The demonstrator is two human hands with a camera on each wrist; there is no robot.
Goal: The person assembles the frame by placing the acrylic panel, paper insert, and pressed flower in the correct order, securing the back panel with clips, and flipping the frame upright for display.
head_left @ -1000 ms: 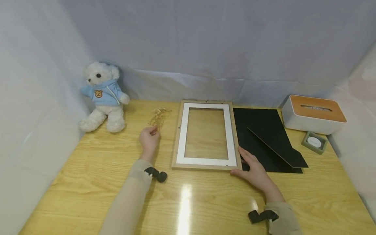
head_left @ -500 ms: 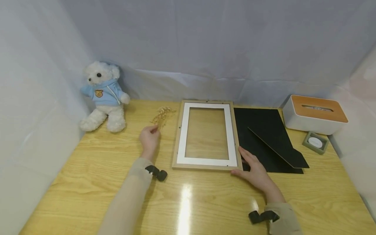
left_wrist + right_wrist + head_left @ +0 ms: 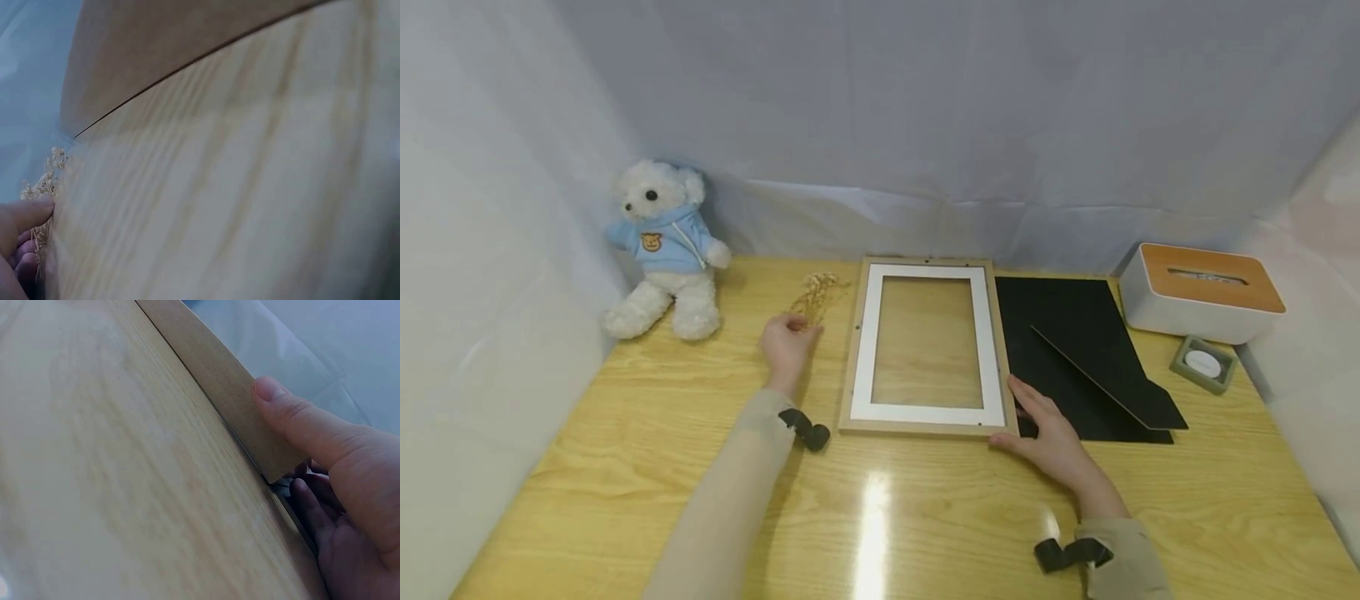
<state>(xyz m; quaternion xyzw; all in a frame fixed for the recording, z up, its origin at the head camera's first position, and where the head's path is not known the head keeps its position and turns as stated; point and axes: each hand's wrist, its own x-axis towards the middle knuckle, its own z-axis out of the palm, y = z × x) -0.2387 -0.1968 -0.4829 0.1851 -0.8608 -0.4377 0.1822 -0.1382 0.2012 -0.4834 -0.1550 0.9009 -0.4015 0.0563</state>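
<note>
Plainly, left hand point(image 3: 788, 353) tight on dried flowers point(image 3: 817, 288); right hand point(image 3: 1054, 438) wide against the wooden frame point(image 3: 925, 429).

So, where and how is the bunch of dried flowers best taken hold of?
I would pinch the dried flowers lightly by the stems, coming from the person's side: the stems gather toward that side, while the flower heads spread toward the cloth backdrop and look fragile. The left hand has its fingers at the stems.
</note>
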